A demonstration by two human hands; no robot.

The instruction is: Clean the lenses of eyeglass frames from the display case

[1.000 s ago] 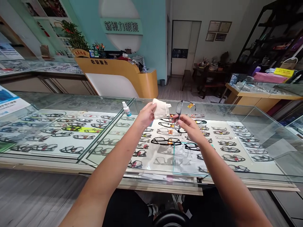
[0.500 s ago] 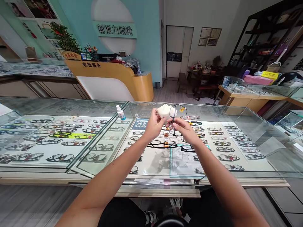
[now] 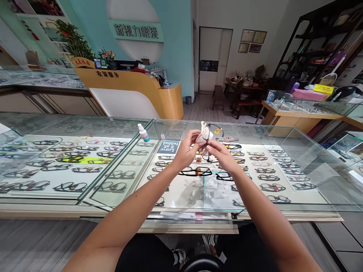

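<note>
A pair of dark-framed eyeglasses (image 3: 205, 152) is held up on end over the glass counter, an orange-yellow tag showing by one temple arm. My right hand (image 3: 223, 155) pinches it near the bridge. My left hand (image 3: 187, 149) grips a whitish cloth (image 3: 204, 135), which is bunched against the upper lens; fingers and cloth partly hide that lens. Beneath both hands, another black pair of eyeglasses (image 3: 195, 172) lies near a second dark pair (image 3: 224, 176). A white spray bottle (image 3: 143, 133) with a blue lower part stands to the left on the counter.
The glass display counter (image 3: 195, 216) spans the view, with several rows of eyeglasses inside and a dark printed card (image 3: 168, 147). Beyond it stand a wooden reception desk (image 3: 170, 100) and another display case (image 3: 300, 120) on the right. A black round edge (image 3: 202, 262) shows below.
My left hand has turned slightly and shifted right, folding the cloth upward and closer round the upper lens. The glasses stay nearly in place in my right hand. The view has shifted slightly.
</note>
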